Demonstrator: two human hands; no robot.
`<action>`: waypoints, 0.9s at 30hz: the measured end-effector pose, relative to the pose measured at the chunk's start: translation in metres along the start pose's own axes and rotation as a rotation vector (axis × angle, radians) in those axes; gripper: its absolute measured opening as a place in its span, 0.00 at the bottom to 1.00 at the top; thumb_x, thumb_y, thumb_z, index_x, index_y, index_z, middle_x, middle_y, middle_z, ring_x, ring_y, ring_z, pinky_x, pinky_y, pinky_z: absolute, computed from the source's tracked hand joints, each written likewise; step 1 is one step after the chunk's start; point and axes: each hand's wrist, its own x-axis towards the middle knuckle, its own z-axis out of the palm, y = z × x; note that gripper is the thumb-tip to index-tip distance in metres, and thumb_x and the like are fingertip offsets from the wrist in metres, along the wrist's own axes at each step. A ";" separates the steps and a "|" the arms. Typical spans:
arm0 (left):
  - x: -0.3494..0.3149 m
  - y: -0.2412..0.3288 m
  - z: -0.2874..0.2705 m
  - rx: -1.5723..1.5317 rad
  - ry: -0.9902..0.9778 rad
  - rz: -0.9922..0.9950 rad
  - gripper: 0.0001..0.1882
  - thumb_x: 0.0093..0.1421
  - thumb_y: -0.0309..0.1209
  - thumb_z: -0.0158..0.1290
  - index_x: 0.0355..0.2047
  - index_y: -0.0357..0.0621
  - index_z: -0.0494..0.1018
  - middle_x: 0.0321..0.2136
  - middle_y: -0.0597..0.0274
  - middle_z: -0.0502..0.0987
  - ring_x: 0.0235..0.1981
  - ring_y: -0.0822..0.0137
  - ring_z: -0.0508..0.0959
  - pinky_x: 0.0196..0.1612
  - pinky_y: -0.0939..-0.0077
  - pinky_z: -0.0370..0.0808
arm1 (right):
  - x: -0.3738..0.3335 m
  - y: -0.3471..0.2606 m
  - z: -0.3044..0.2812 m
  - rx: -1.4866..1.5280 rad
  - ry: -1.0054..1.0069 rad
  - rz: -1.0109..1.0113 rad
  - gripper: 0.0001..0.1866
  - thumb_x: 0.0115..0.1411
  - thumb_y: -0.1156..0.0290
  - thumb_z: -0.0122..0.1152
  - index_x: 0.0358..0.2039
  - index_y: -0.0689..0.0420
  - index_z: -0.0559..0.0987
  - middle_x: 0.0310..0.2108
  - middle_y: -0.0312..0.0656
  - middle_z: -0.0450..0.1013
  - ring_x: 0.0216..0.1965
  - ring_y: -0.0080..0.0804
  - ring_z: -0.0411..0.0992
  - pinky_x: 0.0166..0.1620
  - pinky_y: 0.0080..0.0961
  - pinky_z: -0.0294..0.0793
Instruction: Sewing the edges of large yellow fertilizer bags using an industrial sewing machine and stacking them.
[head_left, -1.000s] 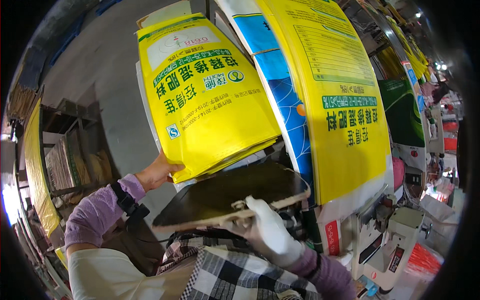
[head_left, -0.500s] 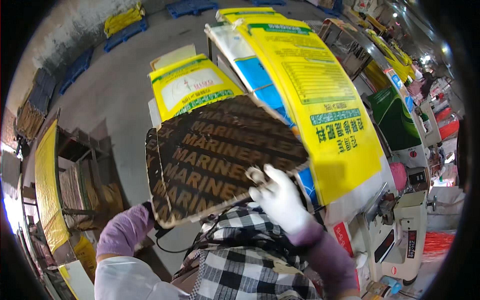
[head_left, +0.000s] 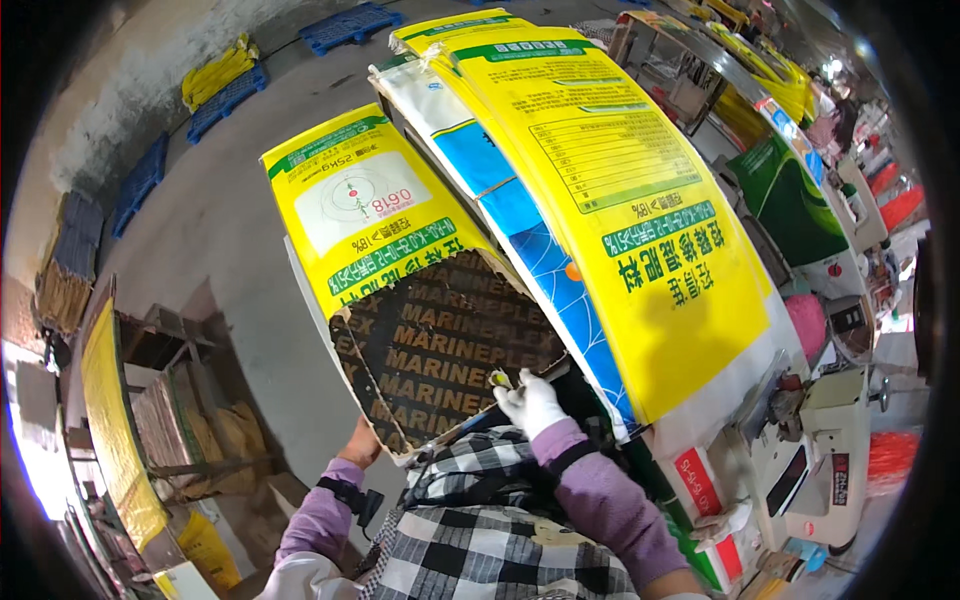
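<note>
A worn dark brown board (head_left: 440,355) with rows of repeated printed lettering lies over the near end of a yellow printed sack (head_left: 350,190). The board has chipped pale edges and a small hole close to its near right side. My left hand (head_left: 362,442), bare, holds the board's near left edge, its fingertips hidden behind it. In a white glove, my right hand (head_left: 532,403) is curled at the near right edge, just beside the hole. Both sleeves are purple, and a dark strap circles each wrist.
Immediately right, a taller stack of yellow sacks (head_left: 620,150) lies over blue-and-white sacks (head_left: 540,260). A white sewing machine (head_left: 820,460) stands at the lower right. On the left is a rack (head_left: 115,400) with yellow covering. Blue pallets (head_left: 225,100) lie along the far wall.
The board has come down and nearer, exposing more of the yellow sack beneath. My left hand has come into sight at its edge. My right hand has shifted lower, toward the near edge.
</note>
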 end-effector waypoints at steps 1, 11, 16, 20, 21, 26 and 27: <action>0.001 0.000 -0.004 0.070 -0.038 -0.005 0.23 0.64 0.27 0.51 0.59 0.40 0.63 0.53 0.57 0.73 0.49 0.60 0.76 0.53 0.63 0.76 | 0.000 -0.005 -0.002 -0.051 0.040 0.014 0.12 0.65 0.62 0.52 0.48 0.51 0.71 0.32 0.42 0.73 0.33 0.37 0.75 0.30 0.33 0.81; 0.011 0.033 0.013 0.769 0.219 0.261 0.29 0.44 0.14 0.55 0.49 0.38 0.66 0.41 0.59 0.76 0.42 0.63 0.78 0.42 0.74 0.74 | -0.007 -0.027 0.004 -2.162 0.079 -0.779 0.33 0.62 0.56 0.50 0.67 0.45 0.57 0.71 0.46 0.42 0.69 0.53 0.46 0.65 0.52 0.50; 0.009 0.032 0.016 0.611 0.275 -0.029 0.28 0.48 0.16 0.55 0.52 0.40 0.65 0.41 0.58 0.74 0.39 0.63 0.78 0.38 0.72 0.77 | 0.016 -0.037 -0.001 -2.296 -0.048 -0.605 0.34 0.60 0.53 0.52 0.65 0.47 0.59 0.69 0.51 0.46 0.67 0.53 0.51 0.66 0.47 0.51; 0.005 0.087 0.032 0.746 0.476 -0.099 0.30 0.52 0.16 0.52 0.57 0.40 0.64 0.42 0.62 0.74 0.34 0.69 0.75 0.36 0.77 0.75 | -0.023 -0.038 -0.035 -1.887 -0.158 -1.028 0.20 0.59 0.59 0.54 0.51 0.51 0.73 0.61 0.52 0.61 0.59 0.52 0.63 0.58 0.44 0.64; 0.003 0.111 0.049 0.810 0.429 0.069 0.31 0.51 0.16 0.52 0.57 0.40 0.64 0.43 0.62 0.74 0.36 0.69 0.75 0.38 0.76 0.75 | -0.039 -0.037 -0.042 -2.120 -0.193 -1.239 0.17 0.58 0.61 0.53 0.47 0.53 0.74 0.56 0.51 0.65 0.52 0.52 0.69 0.52 0.43 0.70; -0.009 0.188 0.255 1.251 -0.458 0.552 0.17 0.51 0.16 0.54 0.42 0.42 0.76 0.41 0.59 0.76 0.45 0.63 0.76 0.48 0.72 0.72 | -0.141 -0.051 -0.109 -1.514 -0.554 -1.306 0.13 0.59 0.61 0.52 0.41 0.52 0.76 0.32 0.51 0.75 0.38 0.50 0.74 0.43 0.42 0.74; -0.014 0.182 0.310 1.341 -0.792 0.818 0.11 0.52 0.16 0.54 0.36 0.40 0.78 0.36 0.58 0.78 0.42 0.62 0.76 0.46 0.71 0.72 | -0.158 -0.052 -0.119 -1.422 -0.630 -1.390 0.13 0.59 0.61 0.52 0.40 0.52 0.76 0.32 0.50 0.75 0.37 0.50 0.74 0.42 0.42 0.74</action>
